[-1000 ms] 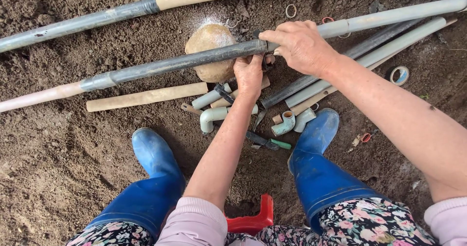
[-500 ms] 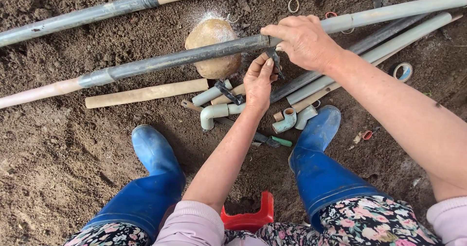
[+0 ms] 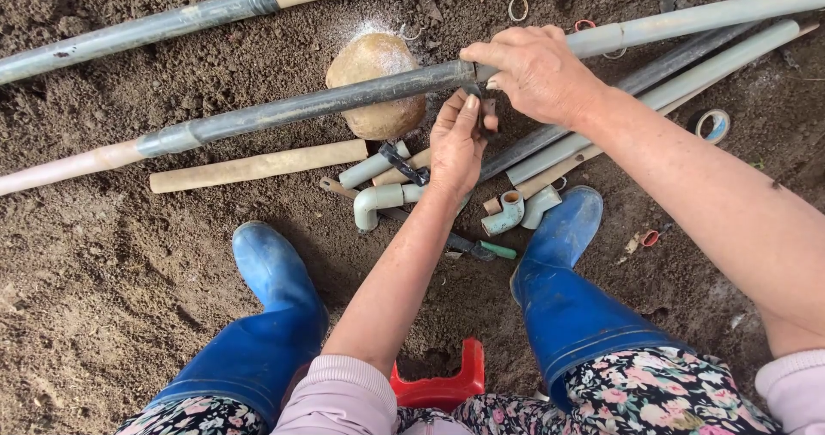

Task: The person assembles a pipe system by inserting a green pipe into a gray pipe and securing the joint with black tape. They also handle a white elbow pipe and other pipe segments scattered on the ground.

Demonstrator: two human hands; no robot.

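Right hand [image 3: 537, 74] grips the long dark pipe [image 3: 344, 101] resting on one round stone [image 3: 375, 84], left hand [image 3: 457, 147] pinching underneath, two blue boots [image 3: 279, 289] below.

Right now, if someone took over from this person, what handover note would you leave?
Right hand grips the long dark pipe at its joint, over the round stone. Left hand is just below, fingers at a small dark piece under the joint; the grip is unclear. Grey elbow fitting and short pipe pieces lie between the blue boots. Joint looks unfinished; the fittings lie loose.
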